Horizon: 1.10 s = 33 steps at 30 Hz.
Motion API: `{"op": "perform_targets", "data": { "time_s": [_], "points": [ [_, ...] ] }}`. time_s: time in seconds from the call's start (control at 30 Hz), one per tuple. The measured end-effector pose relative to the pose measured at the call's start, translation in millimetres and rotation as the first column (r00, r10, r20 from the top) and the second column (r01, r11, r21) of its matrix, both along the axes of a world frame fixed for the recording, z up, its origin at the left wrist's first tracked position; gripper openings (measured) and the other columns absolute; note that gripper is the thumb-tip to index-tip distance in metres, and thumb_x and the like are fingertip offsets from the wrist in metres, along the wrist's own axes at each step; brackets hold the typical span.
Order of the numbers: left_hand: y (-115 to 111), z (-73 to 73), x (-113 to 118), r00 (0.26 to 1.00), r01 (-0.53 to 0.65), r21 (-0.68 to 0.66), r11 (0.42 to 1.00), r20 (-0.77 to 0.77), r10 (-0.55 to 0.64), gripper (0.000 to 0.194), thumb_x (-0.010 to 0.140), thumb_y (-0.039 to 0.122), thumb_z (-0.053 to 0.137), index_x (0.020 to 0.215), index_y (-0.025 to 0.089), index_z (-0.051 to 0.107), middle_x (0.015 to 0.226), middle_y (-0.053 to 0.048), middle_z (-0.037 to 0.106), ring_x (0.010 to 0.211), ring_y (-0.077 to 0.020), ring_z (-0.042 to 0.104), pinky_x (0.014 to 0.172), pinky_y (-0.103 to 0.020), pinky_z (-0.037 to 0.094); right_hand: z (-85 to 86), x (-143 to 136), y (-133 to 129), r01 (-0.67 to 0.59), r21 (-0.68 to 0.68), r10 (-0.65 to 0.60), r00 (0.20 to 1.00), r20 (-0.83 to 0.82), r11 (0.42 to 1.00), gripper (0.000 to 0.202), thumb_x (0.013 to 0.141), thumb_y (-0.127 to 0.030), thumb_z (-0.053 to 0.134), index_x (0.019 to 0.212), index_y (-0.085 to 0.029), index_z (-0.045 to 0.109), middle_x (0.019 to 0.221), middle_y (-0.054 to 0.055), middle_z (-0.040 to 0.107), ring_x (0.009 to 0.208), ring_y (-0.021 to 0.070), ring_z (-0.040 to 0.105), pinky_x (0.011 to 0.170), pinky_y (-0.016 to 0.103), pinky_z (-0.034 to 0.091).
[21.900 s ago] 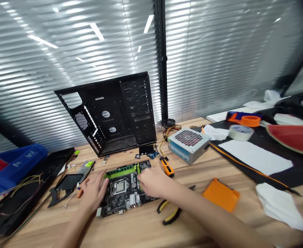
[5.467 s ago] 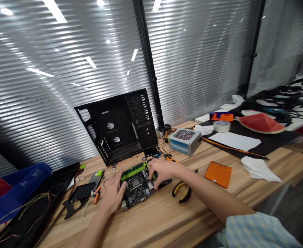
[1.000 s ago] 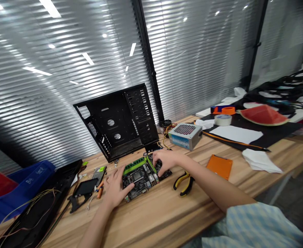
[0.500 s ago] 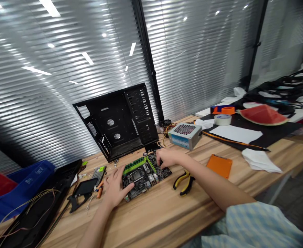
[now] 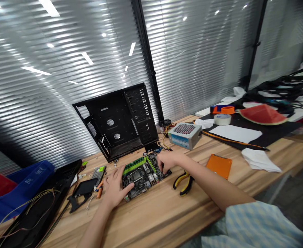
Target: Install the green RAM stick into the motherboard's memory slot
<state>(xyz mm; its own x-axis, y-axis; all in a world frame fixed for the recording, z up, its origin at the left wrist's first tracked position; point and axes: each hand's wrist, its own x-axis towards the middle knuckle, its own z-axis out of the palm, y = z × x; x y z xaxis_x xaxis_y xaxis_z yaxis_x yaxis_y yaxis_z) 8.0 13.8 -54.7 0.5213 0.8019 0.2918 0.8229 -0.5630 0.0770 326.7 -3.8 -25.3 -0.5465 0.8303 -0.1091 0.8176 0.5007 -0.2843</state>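
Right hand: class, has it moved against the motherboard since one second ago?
Yes: the right hand has shifted slightly rightward, away from the nearest green slot on the motherboard.

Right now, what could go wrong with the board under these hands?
Two risks, in my judgement. The left hand and right hand are bare over opposite ends of the board, so a hard press or static might harm its exposed parts. The pliers lie close by the right forearm, so a sideways swing could knock them, perhaps toward the board.
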Motion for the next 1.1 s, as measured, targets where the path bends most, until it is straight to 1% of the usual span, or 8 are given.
{"op": "perform_targets", "data": {
  "time_s": [0.33,0.53,0.73,0.9,1.1],
  "points": [
    [-1.0,0.9,0.4,1.0,0.007,0.013,1.0,0.003,-0.007,0.07,0.086,0.054,0.049,0.147,0.024,0.033,0.142,-0.015,0.046,0.129,-0.0369,0.038,0.1,-0.059,0.026,1.8,-3.7,-1.1,0.02,-0.004,-0.02,1.0,0.02,1.0,0.015,0.064,-0.025,0.074,0.078,-0.023,0.078,0.076,-0.003,0.073,0.067,0.0119,0.06,0.059,0.022,0.034],
    [0.8,-0.9,-0.9,1.0,0.01,0.003,1.0,0.007,-0.01,0.072,0.085,0.055,0.049,0.147,0.023,0.033,0.143,-0.015,0.045,0.13,-0.0385,0.037,0.101,-0.06,0.026,-0.3,-5.1,0.5,-0.003,0.027,0.002,0.999,0.047,1.0,0.015,0.064,-0.024,0.074,0.078,-0.024,0.078,0.077,-0.003,0.073,0.069,0.0124,0.06,0.058,0.023,0.032],
    [0.1,0.5,0.0,1.0,-0.001,0.0,1.0,-0.005,0.001,0.072,0.085,0.056,0.049,0.147,0.022,0.033,0.143,-0.016,0.045,0.13,-0.0383,0.036,0.101,-0.06,0.026,-0.5,-5.7,0.7,-0.026,0.035,0.024,0.998,0.064,0.999,0.014,0.065,-0.022,0.074,0.079,-0.022,0.078,0.076,-0.002,0.072,0.07,0.0125,0.059,0.058,0.023,0.032],
    [-0.3,0.7,0.5,1.0,-0.004,0.003,1.0,-0.003,0.004,0.072,0.085,0.057,0.049,0.147,0.023,0.034,0.143,-0.015,0.045,0.13,-0.0369,0.037,0.1,-0.058,0.027,-0.5,-5.9,0.9,-0.028,0.03,0.026,0.998,0.054,0.999,0.013,0.065,-0.02,0.074,0.078,-0.022,0.077,0.075,-0.002,0.071,0.072,0.013,0.06,0.061,0.022,0.033],
    [-0.7,0.3,0.2,1.0,0.011,0.014,1.0,0.017,-0.011,0.071,0.085,0.057,0.049,0.146,0.023,0.035,0.142,-0.015,0.046,0.129,-0.0382,0.038,0.1,-0.058,0.027,3.8,-8.6,-3.6,-0.034,0.067,0.028,0.996,0.089,0.997,0.011,0.065,-0.02,0.075,0.076,-0.022,0.077,0.08,-0.002,0.07,0.075,0.0128,0.059,0.064,0.023,0.033]
  ]
}}
